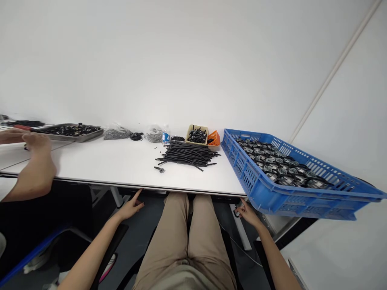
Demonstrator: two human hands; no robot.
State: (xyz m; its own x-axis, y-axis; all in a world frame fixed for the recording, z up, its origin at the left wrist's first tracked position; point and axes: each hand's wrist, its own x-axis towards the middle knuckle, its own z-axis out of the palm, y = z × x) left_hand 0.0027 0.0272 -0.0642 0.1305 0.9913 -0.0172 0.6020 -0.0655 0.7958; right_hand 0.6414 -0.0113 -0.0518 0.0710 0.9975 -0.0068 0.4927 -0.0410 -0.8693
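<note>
My left hand (pixel 132 206) hangs just below the front edge of the white table (pixel 121 165), fingers loosely apart, one fingertip at the edge, holding nothing. My right hand (pixel 247 212) is also under the table edge, beside the corner of the blue crate (pixel 302 193); its fingers are apart and empty. A pile of black rods (pixel 187 155) lies on the table ahead of me. A small black and grey part (pixel 159 169) sits alone near the front edge. My legs in beige trousers are under the table.
The blue crate holds several black and metal round parts (pixel 278 163). At the back stand a beige bin (pixel 197 135), an orange bin (pixel 214 138), a bottle (pixel 165 137), plastic bags (pixel 116 132) and a metal tray (pixel 72 132). Another person's hands (pixel 33 141) work at the left.
</note>
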